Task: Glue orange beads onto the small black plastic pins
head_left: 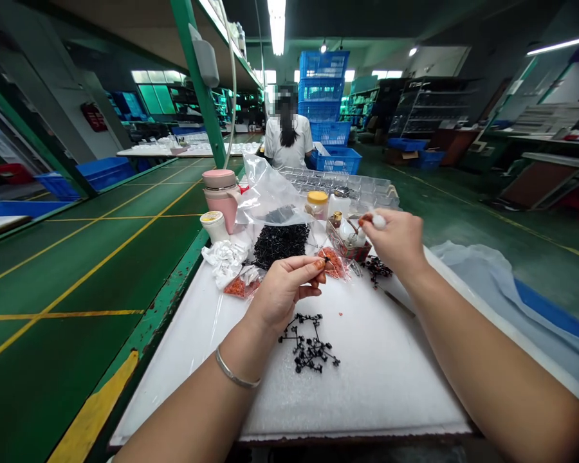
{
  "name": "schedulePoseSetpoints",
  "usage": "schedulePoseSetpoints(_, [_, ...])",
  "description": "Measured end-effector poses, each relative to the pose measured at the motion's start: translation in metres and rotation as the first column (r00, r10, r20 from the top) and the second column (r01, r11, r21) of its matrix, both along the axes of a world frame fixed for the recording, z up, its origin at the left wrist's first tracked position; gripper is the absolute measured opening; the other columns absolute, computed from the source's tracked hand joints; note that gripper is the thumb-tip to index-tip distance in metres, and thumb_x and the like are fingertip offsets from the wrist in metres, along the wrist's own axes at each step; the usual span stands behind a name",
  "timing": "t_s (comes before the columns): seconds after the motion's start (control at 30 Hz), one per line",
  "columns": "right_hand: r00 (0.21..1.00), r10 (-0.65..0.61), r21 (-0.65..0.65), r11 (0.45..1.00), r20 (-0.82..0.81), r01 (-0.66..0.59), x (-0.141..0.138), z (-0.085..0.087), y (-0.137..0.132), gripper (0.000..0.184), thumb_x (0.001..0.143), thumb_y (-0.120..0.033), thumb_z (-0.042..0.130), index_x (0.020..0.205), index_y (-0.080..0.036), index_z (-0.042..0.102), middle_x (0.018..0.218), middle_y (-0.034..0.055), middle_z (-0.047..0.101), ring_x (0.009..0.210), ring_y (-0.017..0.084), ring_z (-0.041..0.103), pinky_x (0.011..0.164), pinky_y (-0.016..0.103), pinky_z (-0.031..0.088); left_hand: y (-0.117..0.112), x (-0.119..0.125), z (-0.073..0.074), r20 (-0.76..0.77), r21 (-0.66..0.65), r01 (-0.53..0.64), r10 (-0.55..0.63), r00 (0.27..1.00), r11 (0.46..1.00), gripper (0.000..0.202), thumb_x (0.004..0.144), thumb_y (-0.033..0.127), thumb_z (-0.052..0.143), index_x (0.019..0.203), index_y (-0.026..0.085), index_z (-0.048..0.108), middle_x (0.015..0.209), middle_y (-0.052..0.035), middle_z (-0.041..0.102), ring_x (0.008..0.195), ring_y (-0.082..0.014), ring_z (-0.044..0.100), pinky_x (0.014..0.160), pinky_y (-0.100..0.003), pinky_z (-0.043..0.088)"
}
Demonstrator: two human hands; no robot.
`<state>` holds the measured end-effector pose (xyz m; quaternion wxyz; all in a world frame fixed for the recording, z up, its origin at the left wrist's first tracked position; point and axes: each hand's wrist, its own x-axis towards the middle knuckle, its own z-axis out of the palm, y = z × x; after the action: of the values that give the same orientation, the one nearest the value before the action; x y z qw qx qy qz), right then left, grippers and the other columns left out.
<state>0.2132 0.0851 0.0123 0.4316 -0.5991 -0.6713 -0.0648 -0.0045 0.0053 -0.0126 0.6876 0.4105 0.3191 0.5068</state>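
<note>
My left hand (289, 283) pinches a small black part (327, 259) between thumb and fingertips, above the white work surface (212, 386). Further right and a little higher, my right hand (398, 238) is closed on a small white rounded piece (379, 222); its kind is unclear. Orange-brown stains show on the fingertips. Several black branched parts (313, 350) lie below my left hand. Behind it is a heap of black parts (280, 244), with a bag of small orange pieces (335, 262) nearby. A small box of bottles (350, 244) stands left of my right hand.
A pink cup (220, 193), a white tub (215, 226) and crumpled paper (224, 260) line the left edge. A yellow-lidded jar (317, 202) and clear compartment trays (367, 186) stand behind. A thin tool (395, 301) lies at right. A person (289, 138) sits ahead beside blue crates (323, 90).
</note>
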Motion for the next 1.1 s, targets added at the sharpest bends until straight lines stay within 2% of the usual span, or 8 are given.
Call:
schedulePoseSetpoints(0.1, [0.952,0.112,0.291,0.956,-0.286,-0.025,-0.001,0.013,-0.02,0.014,0.078,-0.029,0.066,0.082,-0.018,0.073,0.071,0.0027,0.068,0.061,0.016,0.06,0.057,0.028,0.043,0.0,0.0,0.0,-0.009,0.007,-0.006,0.006,1.0,1.0,0.018,0.075,0.031,0.078,0.083,0.015,0.076,0.071,-0.0011,0.063,0.064,-0.0065,0.055,0.059,-0.017,0.049])
schedulePoseSetpoints(0.2, [0.653,0.474,0.496,0.852,-0.591,-0.169,-0.009,0.026,-0.043,0.01,0.073,-0.025,0.072,0.074,-0.017,0.067,0.062,-0.0005,0.059,0.053,0.014,0.057,0.046,0.026,0.04,0.0,0.001,0.0,-0.028,0.025,-0.003,0.004,1.0,1.0,0.018,0.076,0.032,0.077,0.083,0.015,0.076,0.072,-0.0011,0.063,0.066,-0.0068,0.055,0.06,-0.017,0.048])
schedulePoseSetpoints(0.27, [0.475,0.58,0.512,0.812,-0.662,-0.28,-0.016,0.029,-0.055,0.007,0.073,-0.02,0.071,0.07,-0.016,0.065,0.063,-0.0004,0.06,0.053,0.013,0.057,0.043,0.025,0.039,0.0,0.001,-0.001,-0.049,0.034,0.005,-0.003,0.999,0.999,0.018,0.076,0.032,0.077,0.082,0.015,0.075,0.072,-0.0014,0.063,0.067,-0.0072,0.055,0.061,-0.018,0.048])
schedulePoseSetpoints(0.33, [0.415,0.591,0.473,0.805,-0.692,-0.358,-0.022,0.028,-0.063,0.006,0.074,-0.019,0.071,0.071,-0.017,0.067,0.064,-0.0003,0.061,0.052,0.012,0.057,0.043,0.024,0.04,-0.001,0.001,-0.001,-0.071,0.04,0.009,-0.006,0.997,0.999,0.019,0.076,0.033,0.077,0.083,0.015,0.076,0.073,-0.0015,0.063,0.067,-0.0073,0.055,0.061,-0.018,0.048])
schedulePoseSetpoints(0.5, [0.397,0.566,0.384,0.806,-0.723,-0.451,-0.026,0.019,-0.068,0.004,0.078,-0.021,0.071,0.075,-0.02,0.068,0.065,0.0,0.065,0.052,0.012,0.057,0.044,0.025,0.043,-0.001,0.001,0.0,-0.1,0.046,0.0,0.005,0.995,0.999,0.021,0.074,0.035,0.079,0.082,0.015,0.076,0.072,-0.0013,0.063,0.065,-0.0075,0.053,0.061,-0.019,0.047])
schedulePoseSetpoints(0.7, [0.484,0.526,0.336,0.84,-0.7,-0.427,-0.026,0.017,-0.068,0.008,0.078,-0.026,0.072,0.077,-0.019,0.068,0.065,0.0005,0.063,0.052,0.013,0.058,0.043,0.025,0.043,-0.002,0.003,0.002,-0.102,0.039,-0.002,0.006,0.995,0.999,0.021,0.073,0.034,0.079,0.08,0.015,0.075,0.071,-0.0014,0.062,0.065,-0.0078,0.053,0.061,-0.02,0.046])
schedulePoseSetpoints(0.83, [0.475,0.548,0.362,0.827,-0.689,-0.43,-0.026,0.017,-0.068,0.006,0.081,-0.025,0.068,0.078,-0.021,0.066,0.068,0.0005,0.063,0.054,0.013,0.057,0.045,0.026,0.043,-0.001,0.003,0.002,-0.104,0.041,0.0,0.004,0.995,0.999,0.021,0.074,0.034,0.079,0.08,0.015,0.075,0.07,-0.0008,0.062,0.064,-0.0072,0.052,0.06,-0.019,0.045])
schedulePoseSetpoints(1.1, [0.579,0.507,0.449,0.856,-0.638,-0.255,-0.006,0.017,-0.049,0.01,0.081,-0.027,0.068,0.074,-0.021,0.064,0.067,0.0014,0.061,0.055,0.015,0.057,0.047,0.029,0.041,-0.001,0.002,0.001,-0.087,0.025,0.006,-0.004,0.996,1.0,0.022,0.074,0.034,0.079,0.082,0.014,0.075,0.07,-0.0007,0.062,0.064,-0.007,0.053,0.06,-0.019,0.046])
